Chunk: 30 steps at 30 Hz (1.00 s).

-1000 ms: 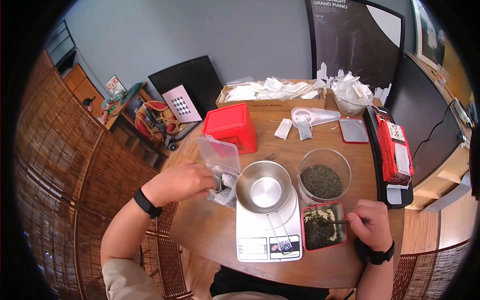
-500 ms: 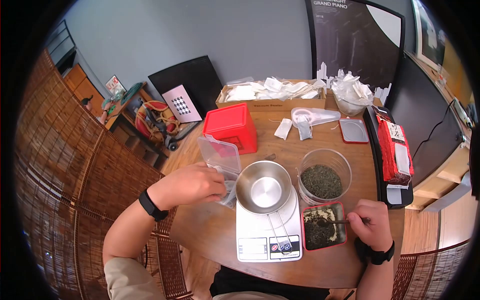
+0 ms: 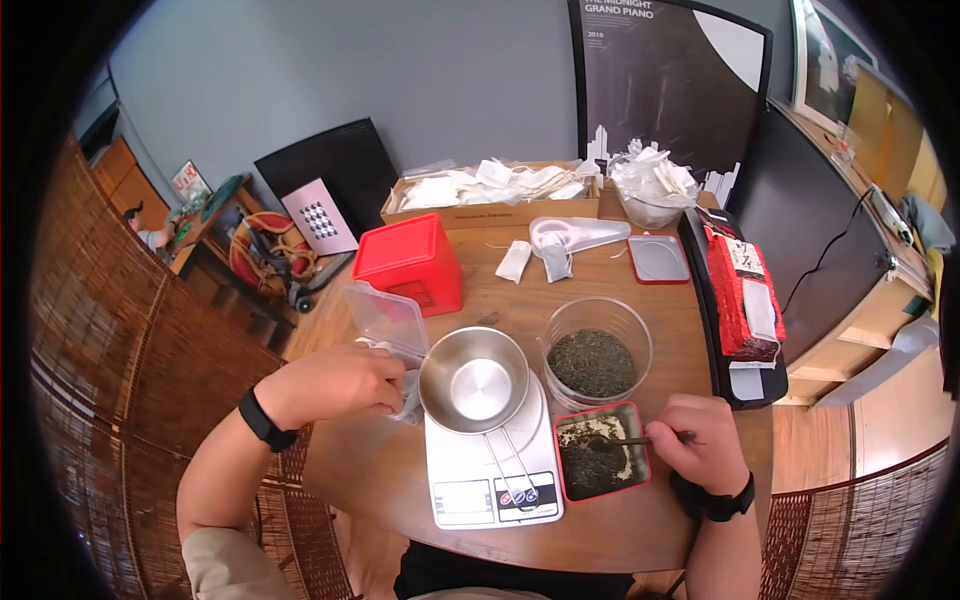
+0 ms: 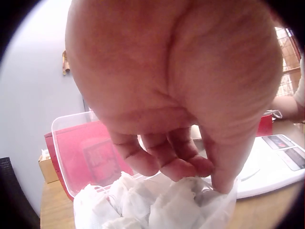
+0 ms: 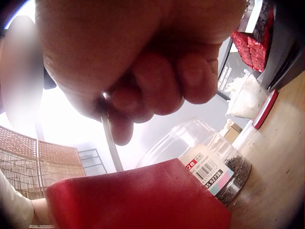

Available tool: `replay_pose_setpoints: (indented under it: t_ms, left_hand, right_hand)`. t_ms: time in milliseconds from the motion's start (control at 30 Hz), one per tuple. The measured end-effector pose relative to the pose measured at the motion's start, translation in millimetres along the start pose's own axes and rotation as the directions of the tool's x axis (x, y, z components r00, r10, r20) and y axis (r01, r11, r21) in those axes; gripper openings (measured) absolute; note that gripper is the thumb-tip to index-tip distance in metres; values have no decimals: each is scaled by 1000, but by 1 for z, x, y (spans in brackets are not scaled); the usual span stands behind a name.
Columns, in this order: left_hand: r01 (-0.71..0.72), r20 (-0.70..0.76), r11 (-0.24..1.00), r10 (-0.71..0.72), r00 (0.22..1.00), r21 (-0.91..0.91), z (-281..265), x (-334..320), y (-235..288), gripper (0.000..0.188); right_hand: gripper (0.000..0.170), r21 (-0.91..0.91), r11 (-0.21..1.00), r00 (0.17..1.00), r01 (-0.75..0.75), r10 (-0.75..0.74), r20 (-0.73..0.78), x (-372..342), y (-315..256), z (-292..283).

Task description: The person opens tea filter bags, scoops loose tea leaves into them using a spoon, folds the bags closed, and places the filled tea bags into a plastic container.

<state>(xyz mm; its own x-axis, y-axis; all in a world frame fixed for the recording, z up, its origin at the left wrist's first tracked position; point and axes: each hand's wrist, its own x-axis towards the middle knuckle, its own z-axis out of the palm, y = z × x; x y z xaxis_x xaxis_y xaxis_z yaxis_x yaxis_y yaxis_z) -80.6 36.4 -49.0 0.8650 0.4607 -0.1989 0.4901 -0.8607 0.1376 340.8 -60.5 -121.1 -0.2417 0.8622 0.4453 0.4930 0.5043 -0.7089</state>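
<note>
My left hand point(image 3: 335, 387) reaches into the clear lidded box point(image 3: 389, 316) left of the scale. In the left wrist view, its curled fingers and thumb pinch at a white bag point(image 4: 176, 207) among several others; the contact is partly hidden. My right hand point(image 3: 700, 440) grips the spoon point(image 3: 632, 440), whose bowl rests in dark leaves in the red-rimmed tin point(image 3: 603, 482). A steel cup point(image 3: 452, 380) with a wire handle stands on the white scale point(image 3: 455, 470). Behind the tin stands a clear tub point(image 3: 640, 335) of dark leaves. The right wrist view shows the tin's red side point(image 5: 138, 195) below my hand point(image 5: 143, 62).
A red box point(image 3: 410, 262) stands behind the clear box. Farther back are a carton point(image 3: 500, 214) of white bags, a white scoop point(image 3: 590, 234), two filled bags and a tin lid point(image 3: 660, 260). At the right, a red packet point(image 3: 742, 300) lies on a black device.
The head view has turned slightly right, shifting the table left in it. My left hand has moved toward the steel cup, over the clear box's contents. My right hand keeps its grip on the spoon.
</note>
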Motion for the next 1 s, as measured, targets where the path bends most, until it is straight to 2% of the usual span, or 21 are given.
replay_pose_setpoints:
  t_ms: [200,267,700,767,900,1000]
  left_hand:
    - [15,0,997,-15,1000,-74,0,-4,-6,9]
    - [23,11,1000,-23,1000,-6,-5,-5,-4,11]
    - [62,89,997,-65,994,39,-3,-3,2,13]
    - [60,43,996,-62,997,64,-3,-6,1,12]
    - [75,58,995,-79,995,67,0,-10,0,10]
    - [32,13,997,-33,999,64,4,-5,-1,6]
  right_hand:
    - [17,-46,999,999,13,-11,38,0,3,-3]
    - [17,-44,999,999,6,-4,41,-1,3,-3]
    - [15,-24,1000,1000,18,-18,15,0,1,-1]
    - [16,-34,999,999,26,-25,25,1,2,-2]
    - [16,-40,999,999,6,-5,35,0,1,-2]
    - [16,-50,999,999,14,-13,32,1,0,-2]
